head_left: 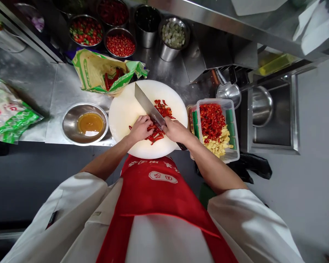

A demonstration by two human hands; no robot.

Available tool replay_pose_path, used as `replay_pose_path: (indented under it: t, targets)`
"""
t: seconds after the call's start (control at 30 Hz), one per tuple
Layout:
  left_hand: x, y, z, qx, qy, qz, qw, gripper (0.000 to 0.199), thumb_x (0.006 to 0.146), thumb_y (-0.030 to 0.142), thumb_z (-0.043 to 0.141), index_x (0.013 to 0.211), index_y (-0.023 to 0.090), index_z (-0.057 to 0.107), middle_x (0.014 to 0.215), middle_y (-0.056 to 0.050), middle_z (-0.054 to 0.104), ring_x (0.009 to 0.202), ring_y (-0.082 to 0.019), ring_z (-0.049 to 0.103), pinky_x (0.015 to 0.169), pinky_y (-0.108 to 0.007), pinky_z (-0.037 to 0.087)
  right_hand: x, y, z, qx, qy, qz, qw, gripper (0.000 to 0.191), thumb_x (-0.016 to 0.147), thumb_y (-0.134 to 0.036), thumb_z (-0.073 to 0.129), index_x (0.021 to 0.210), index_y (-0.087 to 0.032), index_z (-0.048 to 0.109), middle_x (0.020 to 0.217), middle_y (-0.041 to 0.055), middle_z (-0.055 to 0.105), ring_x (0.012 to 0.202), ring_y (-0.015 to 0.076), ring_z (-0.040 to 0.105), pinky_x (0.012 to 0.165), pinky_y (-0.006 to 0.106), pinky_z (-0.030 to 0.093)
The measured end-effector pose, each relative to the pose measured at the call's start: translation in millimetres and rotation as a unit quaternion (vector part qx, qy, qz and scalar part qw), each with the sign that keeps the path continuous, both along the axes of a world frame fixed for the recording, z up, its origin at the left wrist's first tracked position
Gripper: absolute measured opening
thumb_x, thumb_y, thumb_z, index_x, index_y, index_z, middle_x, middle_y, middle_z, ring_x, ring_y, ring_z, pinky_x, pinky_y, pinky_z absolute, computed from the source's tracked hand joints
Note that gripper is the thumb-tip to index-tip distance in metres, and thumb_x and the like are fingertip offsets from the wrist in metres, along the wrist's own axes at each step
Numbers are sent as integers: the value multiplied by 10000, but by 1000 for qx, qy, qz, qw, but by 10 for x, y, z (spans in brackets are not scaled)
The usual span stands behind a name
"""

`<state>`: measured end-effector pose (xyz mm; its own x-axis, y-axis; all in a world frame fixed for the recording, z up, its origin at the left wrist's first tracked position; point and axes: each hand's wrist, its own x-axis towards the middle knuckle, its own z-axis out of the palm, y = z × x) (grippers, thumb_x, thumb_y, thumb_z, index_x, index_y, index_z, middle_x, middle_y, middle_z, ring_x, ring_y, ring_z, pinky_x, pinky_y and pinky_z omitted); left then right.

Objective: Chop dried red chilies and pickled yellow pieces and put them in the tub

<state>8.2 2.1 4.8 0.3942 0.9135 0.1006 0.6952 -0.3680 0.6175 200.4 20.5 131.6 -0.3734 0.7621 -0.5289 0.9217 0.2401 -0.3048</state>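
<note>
My right hand (175,130) is closed round the handle of a cleaver (148,104), whose broad blade slants up and left across a round white cutting board (120,109). Curled fingers of my left hand (140,128) press on dried red chilies (156,138) against the near side of the blade. Cut chili pieces (164,108) lie beyond the blade, on its right. Some chilies are hidden under my fingers.
A steel bowl of brown liquid (90,124) stands left of the board, an opened chili bag (104,75) behind it. To the right, a plastic tub (235,146) holds chopped chili and yellow slices. Several steel containers (168,54) line the back. A sink (274,131) is far right.
</note>
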Motion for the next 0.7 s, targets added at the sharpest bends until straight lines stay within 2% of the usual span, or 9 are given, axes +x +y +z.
replay_pose_path:
  t: [0.13,0.2,0.27,0.33,0.4,0.5,0.57,0.63,0.7]
  targets:
    - [-10,-21,-7,3,2,9,1000,107,833,262,621,912,198,657,1109,-82,574,1080,-257,477,983,-407,457,355,-414,291,-41,-23,8,999,245,998,-321,363,1136,-162,489,938,150,714,869,287,664,667,302,377]
    - [-11,-34,6,1,3,10,1000,109,834,266,623,913,199,657,1115,-81,573,1086,-257,476,985,-405,455,539,-670,365,-54,-37,10,998,234,1010,-321,350,1121,-166,485,922,132,716,876,273,665,683,299,364]
    - [-3,-56,28,-5,9,12,1000,136,830,303,641,914,197,655,1128,-86,569,1097,-266,472,990,-413,451,650,-888,362,-69,-56,4,996,237,1019,-321,341,1132,-164,478,922,123,718,889,268,669,687,296,357]
    - [16,-86,47,-14,19,13,1000,191,815,350,670,926,195,653,1148,-92,563,1118,-281,463,1000,-431,442,645,-1025,270,-82,-70,-9,994,248,1024,-318,331,1151,-158,473,926,126,721,884,269,675,680,298,357]
    - [42,-116,54,-24,29,12,999,228,805,372,685,949,199,650,1167,-95,559,1144,-295,453,1006,-445,436,530,-1064,104,-87,-76,-28,993,254,1027,-305,323,1161,-149,472,922,134,723,861,268,681,680,303,366]
    - [74,-139,36,-23,37,6,999,214,811,351,680,963,205,643,1162,-93,568,1154,-298,455,995,-451,440,284,-970,-174,-67,-69,-57,994,259,1023,-274,317,1181,-143,474,958,147,724,866,262,682,710,307,391]
    - [79,-136,22,-15,35,3,999,207,812,344,680,956,201,641,1152,-95,574,1149,-300,459,994,-453,443,181,-853,-299,-48,-49,-62,996,271,1019,-273,316,1198,-147,477,985,146,722,884,262,681,727,309,402]
    - [64,-127,26,-12,29,-2,1000,214,815,353,682,957,198,643,1148,-98,575,1143,-301,464,996,-460,446,162,-737,-343,-36,-30,-62,997,276,1015,-283,324,1200,-156,486,990,139,724,895,264,680,728,309,406]
    - [31,-122,49,-15,14,-9,1000,217,823,363,678,963,200,648,1144,-95,574,1129,-290,477,995,-457,455,202,-654,-313,-29,-24,-66,997,269,1010,-291,342,1189,-165,499,996,134,727,911,264,678,727,304,405]
